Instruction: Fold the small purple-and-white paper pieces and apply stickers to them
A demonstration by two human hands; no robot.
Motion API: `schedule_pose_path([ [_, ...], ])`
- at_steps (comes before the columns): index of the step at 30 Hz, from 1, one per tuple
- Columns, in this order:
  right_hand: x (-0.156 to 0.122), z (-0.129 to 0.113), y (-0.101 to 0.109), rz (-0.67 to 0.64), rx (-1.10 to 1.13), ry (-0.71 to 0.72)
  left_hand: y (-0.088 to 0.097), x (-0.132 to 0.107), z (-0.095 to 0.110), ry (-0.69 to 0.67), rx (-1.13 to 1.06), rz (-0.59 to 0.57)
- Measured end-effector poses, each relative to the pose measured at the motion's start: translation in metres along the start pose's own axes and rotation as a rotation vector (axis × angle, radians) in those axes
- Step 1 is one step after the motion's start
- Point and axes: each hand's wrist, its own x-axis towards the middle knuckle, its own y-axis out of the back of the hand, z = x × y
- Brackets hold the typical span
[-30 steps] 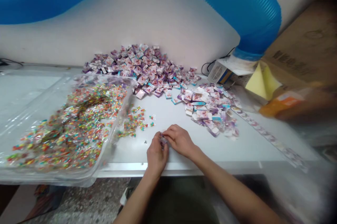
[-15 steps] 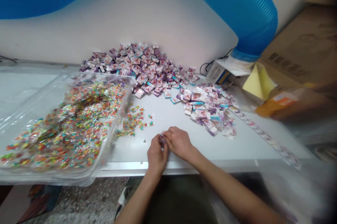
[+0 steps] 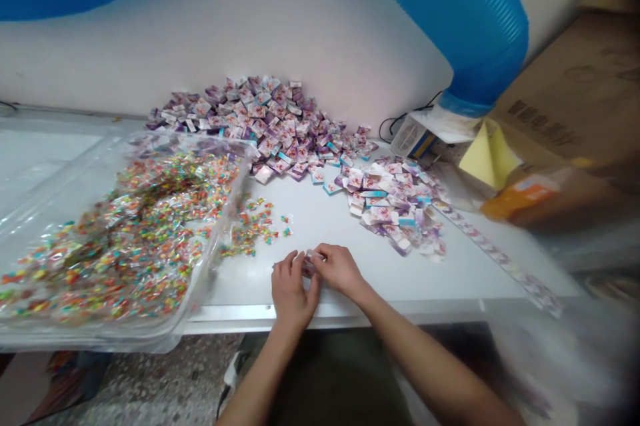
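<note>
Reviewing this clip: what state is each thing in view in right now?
left hand: curled at the packet, grip unclear
right hand: pinching the packet
small clear packet: held between the hands
clear plastic tray: heaped with colourful packets
loose colourful packets: scattered outside the tray
purple-and-white sachets: lying in two heaps
sachet strip: uncut, lying flat
blue ribbed duct: bent, hanging overhead

Head-worn camera sits above and behind the left hand (image 3: 291,297) and right hand (image 3: 339,271), facing forward and down. Both hands are close, low and central in frame; table (image 3: 450,273) runs ahead of them, wall (image 3: 250,33) beyond.
</note>
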Motion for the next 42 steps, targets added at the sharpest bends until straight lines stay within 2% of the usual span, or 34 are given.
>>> schedule_pose_path([
  [4, -0.003, -0.003, 0.004, -0.046, 0.051, 0.040, 0.024, 0.012, 0.004, 0.180, -0.273, -0.187],
  [10, -0.008, -0.005, 0.001, -0.086, 0.181, 0.050, 0.044, 0.037, 0.002, 0.370, -0.469, -0.405],
  [13, -0.009, 0.001, 0.000, -0.144, 0.311, 0.043, 0.048, 0.042, 0.007, 0.438, -0.504, -0.436],
  [17, -0.007, 0.020, -0.004, -0.310, 0.729, -0.022, 0.049, 0.044, 0.014, 0.492, -0.540, -0.410],
  [19, -0.005, 0.028, -0.008, -0.313, 0.825, -0.057, 0.048, 0.044, 0.015, 0.512, -0.561, -0.403],
  [24, -0.006, 0.024, -0.012, -0.225, 0.777, -0.019, 0.045, 0.044, 0.014, 0.546, -0.595, -0.376],
  [29, -0.010, 0.013, -0.004, -0.093, 0.476, 0.192, 0.045, 0.046, 0.011, 0.572, -0.598, -0.364],
  [35, -0.007, 0.009, 0.004, -0.128, 0.286, 0.209, 0.049, 0.045, 0.010, 0.565, -0.612, -0.409],
  [42, -0.005, 0.002, 0.014, -0.198, -0.038, 0.441, 0.053, 0.042, 0.004, 0.426, -0.554, -0.474],
])
